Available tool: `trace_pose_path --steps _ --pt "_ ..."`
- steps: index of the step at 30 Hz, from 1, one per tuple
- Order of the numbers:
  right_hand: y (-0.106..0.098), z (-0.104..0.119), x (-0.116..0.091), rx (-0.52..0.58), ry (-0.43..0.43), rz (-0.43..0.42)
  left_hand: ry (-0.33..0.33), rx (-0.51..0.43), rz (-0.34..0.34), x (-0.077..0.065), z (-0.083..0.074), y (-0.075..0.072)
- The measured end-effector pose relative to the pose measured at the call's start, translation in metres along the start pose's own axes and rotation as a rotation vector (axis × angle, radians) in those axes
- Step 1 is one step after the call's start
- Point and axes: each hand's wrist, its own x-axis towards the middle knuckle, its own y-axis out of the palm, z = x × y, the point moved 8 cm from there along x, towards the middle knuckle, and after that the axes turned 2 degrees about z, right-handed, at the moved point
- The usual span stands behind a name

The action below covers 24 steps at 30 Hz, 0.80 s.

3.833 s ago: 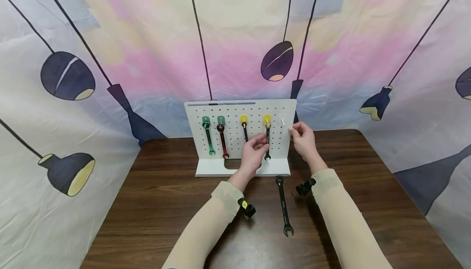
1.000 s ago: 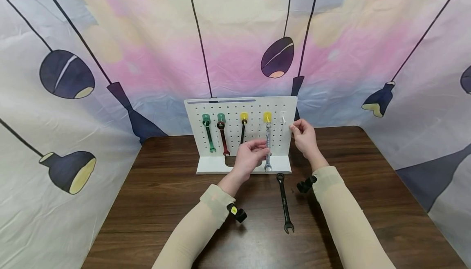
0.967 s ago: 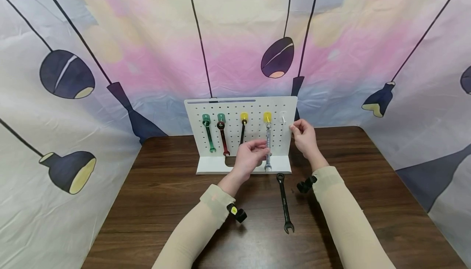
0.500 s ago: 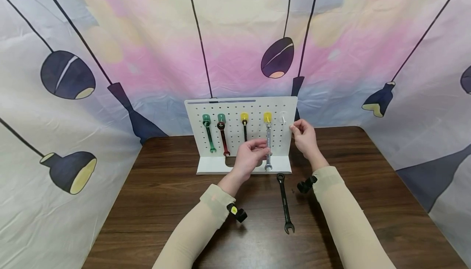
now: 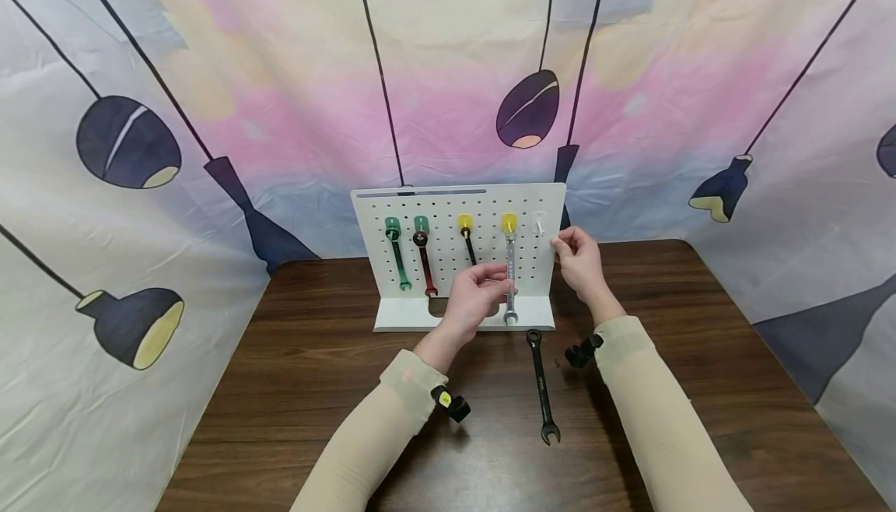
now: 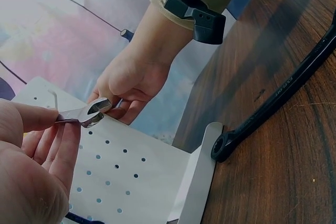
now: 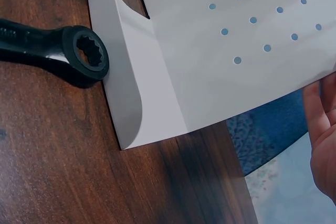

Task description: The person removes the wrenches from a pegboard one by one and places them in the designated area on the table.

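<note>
My left hand (image 5: 469,298) pinches the shaft of a silver combination wrench (image 5: 511,259) between thumb and fingers. The wrench's upper end is at the right-hand yellow hook (image 5: 509,222) of a white pegboard (image 5: 535,278); its open jaw end (image 6: 94,111) points toward the left wrist camera. My right hand (image 5: 579,263) grips the board's right edge, its fingers partly behind the panel in the left wrist view. Left of my left hand, a dark wrench (image 5: 467,243) hangs from the other yellow hook, its lower part hidden by that hand.
A green wrench (image 5: 399,263) and a red wrench (image 5: 425,267) hang from green hooks at the left. A clear hook (image 5: 538,224) on the right bears nothing. One black ratcheting wrench (image 5: 541,387) lies on the wooden table (image 5: 294,419) before the board.
Since the earliest frame, the silver wrench's lower end has come outward from the board with my left hand. The dark wrench beside it has swung slightly. My right hand keeps its grip.
</note>
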Motion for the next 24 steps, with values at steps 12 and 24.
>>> trace_pose_path --steps 12,24 --pt "0.0002 -0.0010 0.0000 -0.013 0.005 0.006 0.011 -0.006 0.004 -0.0001 -0.0022 0.0015" --pt "-0.0010 0.0002 -0.0001 -0.013 -0.008 -0.008 -0.041 -0.053 0.024 -0.0054 0.0046 0.0016"
